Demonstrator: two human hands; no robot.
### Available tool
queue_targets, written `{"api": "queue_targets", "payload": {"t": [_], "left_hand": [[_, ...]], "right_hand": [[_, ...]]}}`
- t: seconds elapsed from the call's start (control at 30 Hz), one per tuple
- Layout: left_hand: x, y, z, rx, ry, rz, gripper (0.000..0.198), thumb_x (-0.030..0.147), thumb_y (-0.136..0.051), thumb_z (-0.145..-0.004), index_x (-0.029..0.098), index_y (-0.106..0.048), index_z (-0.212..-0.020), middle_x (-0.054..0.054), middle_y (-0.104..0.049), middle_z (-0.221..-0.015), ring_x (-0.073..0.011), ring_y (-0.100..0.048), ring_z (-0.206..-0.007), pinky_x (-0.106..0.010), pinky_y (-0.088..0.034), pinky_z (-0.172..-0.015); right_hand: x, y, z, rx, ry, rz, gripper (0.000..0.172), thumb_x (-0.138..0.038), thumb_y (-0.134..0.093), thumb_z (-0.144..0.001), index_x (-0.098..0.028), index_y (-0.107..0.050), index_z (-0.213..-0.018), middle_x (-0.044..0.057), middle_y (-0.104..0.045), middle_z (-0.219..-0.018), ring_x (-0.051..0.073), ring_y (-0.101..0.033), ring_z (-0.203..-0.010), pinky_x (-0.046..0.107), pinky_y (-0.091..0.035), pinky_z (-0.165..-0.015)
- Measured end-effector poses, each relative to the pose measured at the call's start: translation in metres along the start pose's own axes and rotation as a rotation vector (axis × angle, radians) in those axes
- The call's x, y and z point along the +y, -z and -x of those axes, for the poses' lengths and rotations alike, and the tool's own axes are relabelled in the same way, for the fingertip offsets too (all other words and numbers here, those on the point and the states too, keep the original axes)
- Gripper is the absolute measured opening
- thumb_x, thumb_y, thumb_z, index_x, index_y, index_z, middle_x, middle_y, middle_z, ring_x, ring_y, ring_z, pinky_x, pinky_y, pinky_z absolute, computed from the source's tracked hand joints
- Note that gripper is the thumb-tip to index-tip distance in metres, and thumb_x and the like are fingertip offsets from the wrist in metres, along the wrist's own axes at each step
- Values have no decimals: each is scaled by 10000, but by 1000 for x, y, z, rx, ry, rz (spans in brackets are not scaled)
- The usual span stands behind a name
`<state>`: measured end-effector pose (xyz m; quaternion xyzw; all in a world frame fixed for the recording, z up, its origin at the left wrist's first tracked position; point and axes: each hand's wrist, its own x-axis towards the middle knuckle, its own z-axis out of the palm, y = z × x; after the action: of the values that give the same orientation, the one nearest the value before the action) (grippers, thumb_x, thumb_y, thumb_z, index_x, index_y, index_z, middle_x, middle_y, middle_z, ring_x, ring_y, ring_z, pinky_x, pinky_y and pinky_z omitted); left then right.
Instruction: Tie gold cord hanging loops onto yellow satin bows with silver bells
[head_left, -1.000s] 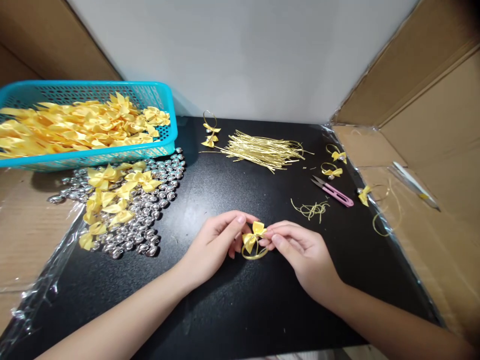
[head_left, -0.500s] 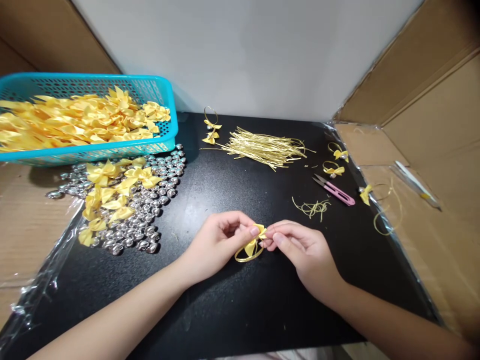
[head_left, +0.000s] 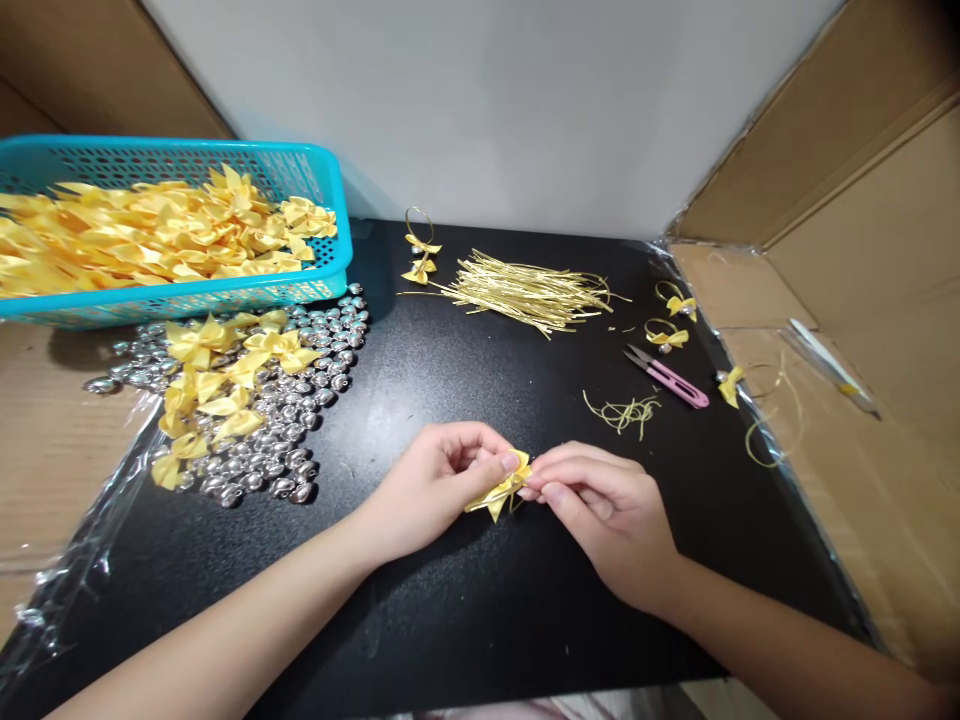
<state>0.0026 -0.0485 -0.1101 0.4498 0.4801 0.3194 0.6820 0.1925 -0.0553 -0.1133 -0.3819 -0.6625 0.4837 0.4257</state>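
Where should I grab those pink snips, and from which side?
Best gripped, I'd say, around the middle of the pink handle, coming from the near right: the snips lie flat, handle end toward you and right, with the bare blades pointing away and left.

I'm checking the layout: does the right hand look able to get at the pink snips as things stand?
Probably yes: the pink snips lie uncovered beyond the right hand, with only gold trimmings near the way, though that hand is busy at the yellow bow.
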Motion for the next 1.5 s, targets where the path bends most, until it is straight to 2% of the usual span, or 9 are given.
{"api": "queue_targets", "payload": {"t": [0.33,0.43,0.57,0.87,1.0,1.13,1.2,1.33,1.5], "left_hand": [[-1,-1,4,-55,-61,-91,258,390,-634,-867,144,-681,-929,24,-551,-658,-91,-447,-578,-218,-346,-546],[-4,-1,5,-54,-161,-179,270,387,-611,-892,178,-623,-1063,72,-433,-620,-84,-396,-553,-211,-322,-524],[-9,-1,5,-52,-265,-250,240,347,-550,-939,217,-548,-1140,76,-439,-646,-86,-410,-568,-210,-349,-543],[-20,-18,5,296,-505,-190,96,205,-573,-924,232,-517,-997,68,-515,-653,-75,-459,-562,-179,-363,-524],[-20,-18,4,290,-435,-101,95,207,-571,-915,229,-524,-995,69,-537,-651,-68,-462,-543,-168,-376,-518],[-13,-7,6,94,-323,36,205,204,-489,-905,208,-583,-1087,21,-594,-736,-102,-551,-648,-204,-468,-614],[-10,-3,7,1,-312,21,274,170,-573,-821,200,-614,-1090,-11,-632,-846,-136,-604,-758,-241,-508,-691],[-6,-4,8,43,-278,-126,264,140,-721,-744,186,-678,-1000,-9,-677,-808,-124,-624,-732,-220,-511,-702],[-5,-7,6,141,-199,-53,123,232,-753,-770,189,-744,-886,-13,-735,-747,-107,-649,-662,-182,-507,-624]], "right_hand": [[8,2,2,101,-282,-357,280,-282,-410,-983,-214,-618,-808,6,-617,-837,133,-608,-806,278,-500,-785],[5,-2,1,36,-376,-363,136,-275,-599,-901,-217,-516,-810,0,-656,-922,133,-635,-861,276,-512,-805],[0,-6,-3,53,-445,-366,385,-184,-741,-772,-215,-368,-682,-23,-682,-781,112,-659,-759,248,-531,-747],[5,-10,-3,241,-488,-650,453,-187,-833,-683,-203,-382,-647,-46,-720,-696,88,-700,-707,179,-552,-678],[7,-11,-2,252,-474,-671,464,-191,-836,-681,-200,-375,-634,-32,-740,-720,86,-703,-703,180,-561,-674],[6,-8,-5,238,-466,-612,477,-211,-838,-672,-207,-363,-621,-7,-754,-736,128,-726,-730,237,-585,-709],[5,-8,-5,251,-448,-583,478,-215,-834,-674,-211,-359,-621,-2,-757,-738,140,-731,-730,253,-590,-710],[3,-7,-5,251,-418,-568,469,-188,-811,-703,-213,-348,-634,-8,-757,-754,123,-726,-729,229,-579,-694],[2,-6,-5,199,-435,-541,488,-156,-834,-660,-208,-349,-656,-24,-732,-783,92,-693,-713,211,-562,-690]]}}
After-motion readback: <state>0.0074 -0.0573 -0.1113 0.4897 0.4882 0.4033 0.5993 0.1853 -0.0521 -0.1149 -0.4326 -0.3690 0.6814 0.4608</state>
